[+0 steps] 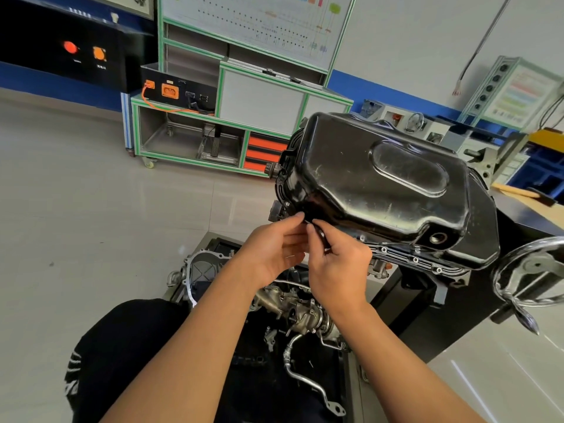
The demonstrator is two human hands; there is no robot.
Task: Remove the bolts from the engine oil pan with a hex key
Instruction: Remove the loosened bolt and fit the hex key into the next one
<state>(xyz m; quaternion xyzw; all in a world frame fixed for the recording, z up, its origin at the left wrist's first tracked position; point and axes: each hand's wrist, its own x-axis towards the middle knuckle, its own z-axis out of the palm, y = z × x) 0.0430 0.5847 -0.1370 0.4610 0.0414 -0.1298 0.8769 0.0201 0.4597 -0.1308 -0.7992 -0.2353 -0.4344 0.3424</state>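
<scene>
Oil pan (381,181), glossy dented black metal; both hands (305,257) pinch a dark hex key (320,235) at its corner.

Oil pan (384,184) on top of engine, right of centre. Left hand (270,254) and right hand (338,270) touching, at pan's near-left edge. Bolts (415,259) along pan's near rim. Handwheel (531,276) right of pan. Cart (195,138) behind, on floor (91,209). Pipes (302,374) below hands.
</scene>
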